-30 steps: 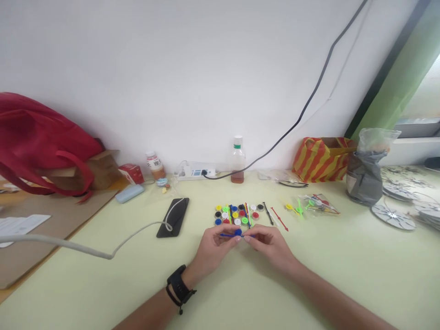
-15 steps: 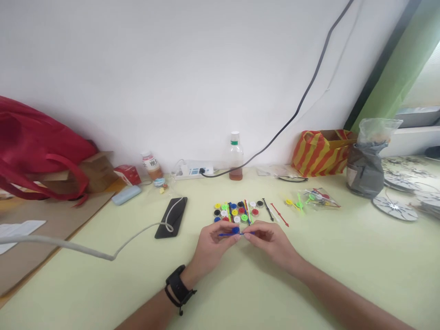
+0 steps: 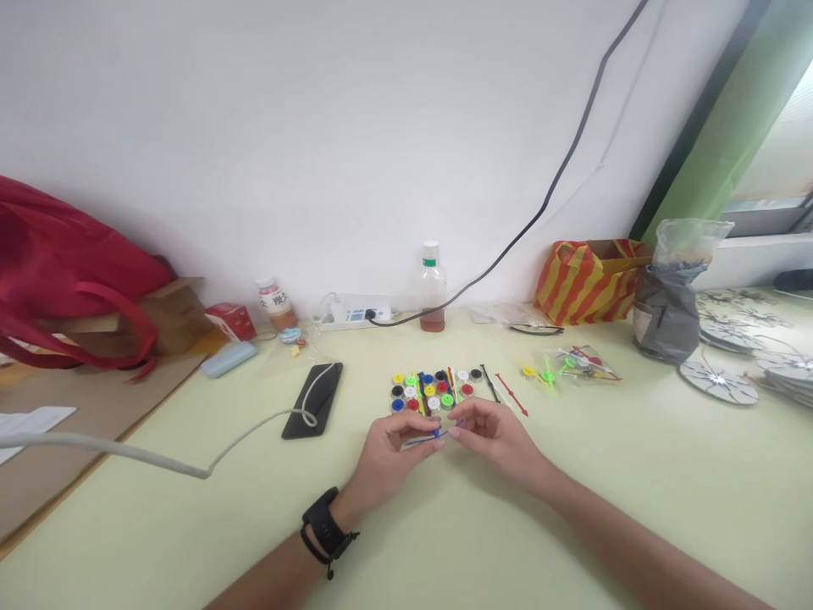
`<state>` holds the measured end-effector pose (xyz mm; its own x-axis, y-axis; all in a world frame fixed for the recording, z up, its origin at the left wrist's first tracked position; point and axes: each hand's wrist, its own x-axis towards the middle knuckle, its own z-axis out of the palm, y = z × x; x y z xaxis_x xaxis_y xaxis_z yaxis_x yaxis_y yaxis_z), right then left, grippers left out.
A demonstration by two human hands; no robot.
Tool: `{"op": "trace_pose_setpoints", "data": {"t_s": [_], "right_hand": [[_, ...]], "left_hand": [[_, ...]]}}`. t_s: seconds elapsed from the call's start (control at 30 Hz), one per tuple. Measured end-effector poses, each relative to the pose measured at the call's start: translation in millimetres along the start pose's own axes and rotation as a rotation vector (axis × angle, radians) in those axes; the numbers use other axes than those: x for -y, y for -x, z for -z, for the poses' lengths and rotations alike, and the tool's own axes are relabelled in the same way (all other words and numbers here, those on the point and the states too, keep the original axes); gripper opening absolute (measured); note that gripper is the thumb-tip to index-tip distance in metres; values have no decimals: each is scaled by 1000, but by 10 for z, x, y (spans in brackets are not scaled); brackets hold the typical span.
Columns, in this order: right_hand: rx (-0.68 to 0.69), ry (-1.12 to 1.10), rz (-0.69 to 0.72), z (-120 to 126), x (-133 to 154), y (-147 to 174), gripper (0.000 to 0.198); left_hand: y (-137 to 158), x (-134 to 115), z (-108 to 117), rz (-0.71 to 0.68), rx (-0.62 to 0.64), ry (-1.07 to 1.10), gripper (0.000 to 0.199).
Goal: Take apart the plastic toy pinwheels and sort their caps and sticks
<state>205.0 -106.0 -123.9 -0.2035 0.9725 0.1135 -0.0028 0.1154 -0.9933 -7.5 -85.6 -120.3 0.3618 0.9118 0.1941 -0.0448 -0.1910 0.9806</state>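
My left hand is closed in a pinch on a small blue round piece with a thin blue arrow at it; fingertips partly hide both. The fingers of my right hand are pinched at the arrow's right end, which looks slightly tilted and blurred. Just beyond my hands lie rows of small round pieces in several colours, with coloured arrows laid across them. A black arrow and a red arrow rest to their right, with a white one between.
On the left are a black phone with a grey cable across it, a light-blue case and a red bag. A bottle and power strip stand by the wall. At right are bagged spinners and a striped bag.
The arrow's right end has tilted upward, and my right fingers have risen slightly with it. My left hand keeps its pinch. The whole view has shifted a little.
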Motion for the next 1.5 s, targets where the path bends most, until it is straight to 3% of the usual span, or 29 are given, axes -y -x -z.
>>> {"op": "trace_pose_setpoints", "data": {"t_s": [0.17,0.53,0.83,0.93,1.0,1.07,1.13,1.2,1.37,1.5], "right_hand": [[17,-33,0,-8,-8,-3,39],[-10,-100,13,24,35,-23,40],[-79,281,142,42,16,24,33],[-84,309,231,14,16,69,44],[-111,300,266,-3,23,92,38],[-64,276,227,-5,43,96,24],[24,227,146,7,74,83,49],[60,192,98,22,113,59,58],[21,112,69,-7,188,39,36],[75,90,38,-57,172,67,33]], "left_hand": [[8,-2,0,5,41,-82,16],[28,-88,-18,61,134,33,20],[-26,-39,7,111,41,9,35],[-22,-50,10,122,39,22,32],[-16,-56,11,131,40,27,32],[-14,-59,12,136,37,32,32],[-18,-58,14,139,26,39,32],[-25,-56,15,135,14,45,32],[-27,-59,4,117,42,40,30],[-13,-65,-13,104,68,21,32]]}}
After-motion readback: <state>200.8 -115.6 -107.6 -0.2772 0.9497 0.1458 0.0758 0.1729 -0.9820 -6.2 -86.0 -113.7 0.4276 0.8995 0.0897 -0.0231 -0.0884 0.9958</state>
